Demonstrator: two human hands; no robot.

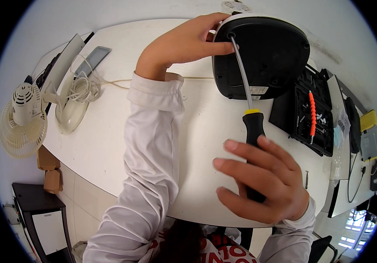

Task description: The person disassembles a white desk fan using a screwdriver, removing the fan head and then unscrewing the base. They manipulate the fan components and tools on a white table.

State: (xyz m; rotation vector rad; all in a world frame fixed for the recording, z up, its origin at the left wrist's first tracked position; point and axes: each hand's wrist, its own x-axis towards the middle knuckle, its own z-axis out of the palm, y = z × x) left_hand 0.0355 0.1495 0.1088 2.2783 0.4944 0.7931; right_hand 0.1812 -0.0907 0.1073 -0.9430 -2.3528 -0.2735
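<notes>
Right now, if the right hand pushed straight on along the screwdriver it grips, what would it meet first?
The right hand drives the screwdriver toward the black underside of the appliance; its tip already seems seated in a hole there, though depth is unclear.

The left hand (184, 44) is stretched far forward, the arm in a white sleeve almost straight, with the cuff at the wrist. Its fingers are bent and the fingertips (223, 47) press flat in front. The right hand (258, 184) is nearer to the body, palm turned to the left, with the fingers curled in a closed grip and the thumb on top
</notes>
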